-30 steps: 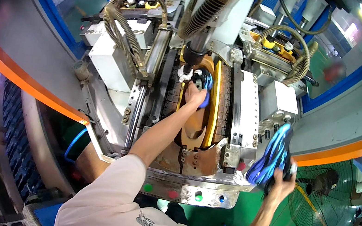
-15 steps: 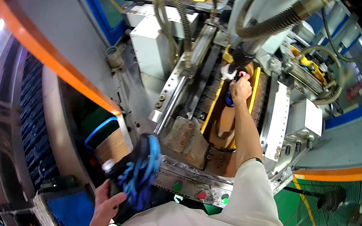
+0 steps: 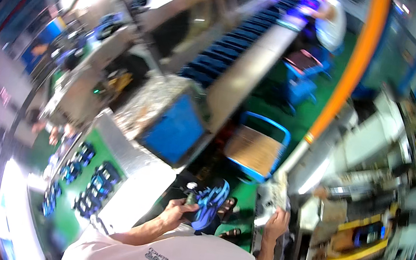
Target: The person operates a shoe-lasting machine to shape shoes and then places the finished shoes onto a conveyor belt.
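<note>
My left hand [image 3: 178, 212] is closed on a blue and black shoe [image 3: 210, 205], held in front of my body. A pale round knob and a greenish stub show at the shoe's near end, blurred. My right hand [image 3: 276, 225] rests at the front panel [image 3: 268, 199] of the machine on my right, its fingers fairly straight and holding nothing visible; what the fingertips touch cannot be made out. Inside that machine, between two yellow bars [image 3: 359, 252], sits another dark blue shoe [image 3: 368, 236].
To my left, a green-topped table [image 3: 62, 224] bears several blue and black shoes [image 3: 98, 183]. Ahead stand a box with a blue side [image 3: 173, 130], a blue-framed cart [image 3: 256, 150] and a conveyor [image 3: 250, 61] of dark pieces. Another person [image 3: 332, 22] sits far off; an orange rail [image 3: 354, 71] rises at right.
My view has swung left, so the machine now lies at the right. My right hand has left the shoe in the machine and come to the front panel. My left hand keeps its shoe.
</note>
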`<move>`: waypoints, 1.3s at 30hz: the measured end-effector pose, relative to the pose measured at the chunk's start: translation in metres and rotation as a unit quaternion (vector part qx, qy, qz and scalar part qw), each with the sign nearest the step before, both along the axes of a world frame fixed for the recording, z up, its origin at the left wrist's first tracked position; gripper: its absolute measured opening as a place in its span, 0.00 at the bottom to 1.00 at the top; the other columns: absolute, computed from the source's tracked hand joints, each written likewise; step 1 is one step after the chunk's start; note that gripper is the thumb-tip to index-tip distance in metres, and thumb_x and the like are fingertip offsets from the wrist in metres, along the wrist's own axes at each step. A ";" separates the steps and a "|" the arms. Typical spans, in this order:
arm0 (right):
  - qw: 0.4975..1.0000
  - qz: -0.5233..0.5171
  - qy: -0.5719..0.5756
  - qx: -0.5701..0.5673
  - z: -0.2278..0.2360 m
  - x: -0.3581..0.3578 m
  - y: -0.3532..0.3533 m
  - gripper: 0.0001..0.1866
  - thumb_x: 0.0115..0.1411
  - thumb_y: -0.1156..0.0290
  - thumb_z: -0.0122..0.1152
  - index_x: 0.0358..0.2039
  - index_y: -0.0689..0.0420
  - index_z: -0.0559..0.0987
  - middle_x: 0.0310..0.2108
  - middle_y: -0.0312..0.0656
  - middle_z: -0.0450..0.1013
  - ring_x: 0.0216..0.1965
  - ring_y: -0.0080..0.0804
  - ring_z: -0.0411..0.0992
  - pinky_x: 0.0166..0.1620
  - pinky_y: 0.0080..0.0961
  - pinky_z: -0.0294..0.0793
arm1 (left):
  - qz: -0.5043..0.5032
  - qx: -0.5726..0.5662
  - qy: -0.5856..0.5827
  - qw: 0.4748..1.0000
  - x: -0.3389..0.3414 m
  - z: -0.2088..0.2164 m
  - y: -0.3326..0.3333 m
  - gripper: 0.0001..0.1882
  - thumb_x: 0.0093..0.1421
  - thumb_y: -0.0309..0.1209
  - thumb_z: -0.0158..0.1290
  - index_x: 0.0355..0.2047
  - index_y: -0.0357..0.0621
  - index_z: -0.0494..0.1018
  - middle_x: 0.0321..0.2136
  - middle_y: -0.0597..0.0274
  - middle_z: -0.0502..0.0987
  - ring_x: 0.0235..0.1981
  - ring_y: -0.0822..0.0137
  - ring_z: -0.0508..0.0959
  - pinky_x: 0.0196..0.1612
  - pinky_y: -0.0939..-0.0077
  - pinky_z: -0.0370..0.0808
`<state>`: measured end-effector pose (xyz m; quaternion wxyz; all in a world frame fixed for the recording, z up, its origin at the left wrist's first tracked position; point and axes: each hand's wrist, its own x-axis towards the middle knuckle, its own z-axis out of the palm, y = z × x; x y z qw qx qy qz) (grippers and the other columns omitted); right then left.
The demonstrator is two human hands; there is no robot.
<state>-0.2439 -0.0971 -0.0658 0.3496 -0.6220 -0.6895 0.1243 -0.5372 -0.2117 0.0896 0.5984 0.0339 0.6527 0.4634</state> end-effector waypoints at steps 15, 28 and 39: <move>0.903 0.359 0.149 0.185 0.288 -0.333 0.120 0.04 0.56 0.82 0.59 0.33 0.64 0.77 0.30 0.43 0.75 0.28 0.31 0.72 0.32 0.23 0.72 | 0.445 0.078 0.062 0.890 -0.289 -0.119 -0.142 0.13 0.50 0.24 0.60 0.37 0.34 0.74 0.30 0.55 0.78 0.27 0.62 0.79 0.32 0.62 0.80; 0.509 0.651 -0.270 0.495 0.465 -0.872 0.050 0.41 0.36 0.89 0.64 0.56 0.53 0.69 0.59 0.45 0.64 0.58 0.46 0.65 0.58 0.36 0.68 | 0.552 -0.019 0.203 0.808 -0.747 -0.264 -0.181 0.14 0.43 0.25 0.60 0.30 0.29 0.75 0.23 0.58 0.76 0.21 0.67 0.73 0.26 0.71 0.71; 0.481 0.662 -0.193 0.542 0.433 -0.968 0.042 0.22 0.36 0.79 0.68 0.37 0.58 0.77 0.41 0.44 0.75 0.47 0.46 0.73 0.50 0.34 0.72 | 0.257 -0.142 0.583 0.758 -0.733 -0.304 -0.188 0.42 0.48 0.23 0.55 0.65 0.44 0.52 0.62 0.30 0.49 0.60 0.34 0.58 0.62 0.54 0.60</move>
